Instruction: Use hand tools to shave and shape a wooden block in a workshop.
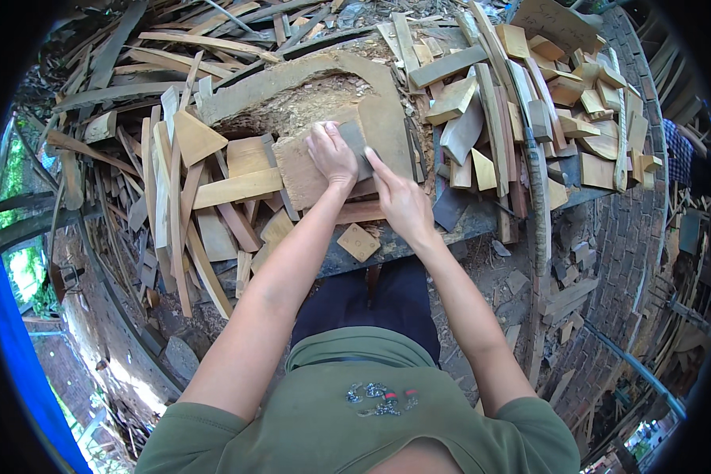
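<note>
A dark grey flat piece [357,142], perhaps a thin block or sheet, lies on a light brown wooden board [300,178] on the workbench. My left hand [332,154] is closed at the left edge of the grey piece, with fingers curled, pressing it down. At its right edge is my right hand [403,201], index finger stretched along it and the other fingers curled in. Something small and dark shows at that fingertip, but its kind is unclear. Beneath the board rests a large, hollowed slab of worn wood [391,118].
Stacked offcuts [458,103] crowd the bench's right side, with a long upright pole [539,197] beside them. Wood strips [174,182] pile up on the left. A small square wooden block [359,242] sits by the front edge. A brick wall [624,237] stands at right.
</note>
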`<state>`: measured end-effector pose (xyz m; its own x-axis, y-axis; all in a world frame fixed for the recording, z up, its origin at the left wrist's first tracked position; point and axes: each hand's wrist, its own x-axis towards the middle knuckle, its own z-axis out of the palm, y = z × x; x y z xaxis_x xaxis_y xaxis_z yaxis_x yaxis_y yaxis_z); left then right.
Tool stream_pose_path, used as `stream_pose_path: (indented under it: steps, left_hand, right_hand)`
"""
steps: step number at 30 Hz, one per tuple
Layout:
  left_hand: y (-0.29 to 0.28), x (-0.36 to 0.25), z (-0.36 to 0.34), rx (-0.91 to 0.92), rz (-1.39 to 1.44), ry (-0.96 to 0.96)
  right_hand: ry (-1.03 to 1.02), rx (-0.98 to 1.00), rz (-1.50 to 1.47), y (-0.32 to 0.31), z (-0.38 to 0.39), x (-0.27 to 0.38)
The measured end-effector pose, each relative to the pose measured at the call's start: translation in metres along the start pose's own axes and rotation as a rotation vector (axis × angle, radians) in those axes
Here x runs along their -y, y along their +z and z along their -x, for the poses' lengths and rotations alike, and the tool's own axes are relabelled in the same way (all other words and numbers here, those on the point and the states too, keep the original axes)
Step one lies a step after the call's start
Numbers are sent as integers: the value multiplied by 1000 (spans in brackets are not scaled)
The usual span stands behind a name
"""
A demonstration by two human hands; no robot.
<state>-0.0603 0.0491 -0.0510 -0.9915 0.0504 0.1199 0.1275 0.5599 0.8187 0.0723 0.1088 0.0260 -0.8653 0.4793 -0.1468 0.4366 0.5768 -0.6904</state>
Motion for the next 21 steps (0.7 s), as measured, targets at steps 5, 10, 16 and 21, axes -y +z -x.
stream_pose_path:
  steps: [5,10,16,21]
  left_hand:
    - [5,6,0,26,-9,0]
    - [0,0,1,3,10,-16]
    - [5,2,0,26,3,-20]
    - [5,7,0,-13,10,-4]
  right_hand:
    - [-54,-70,34,13,-49,6]
    - [-34,-49,55,12,4,-9]
    - [-75,-68,145,13,-46,6]
    - [-48,-73,114,15,-13,-3]
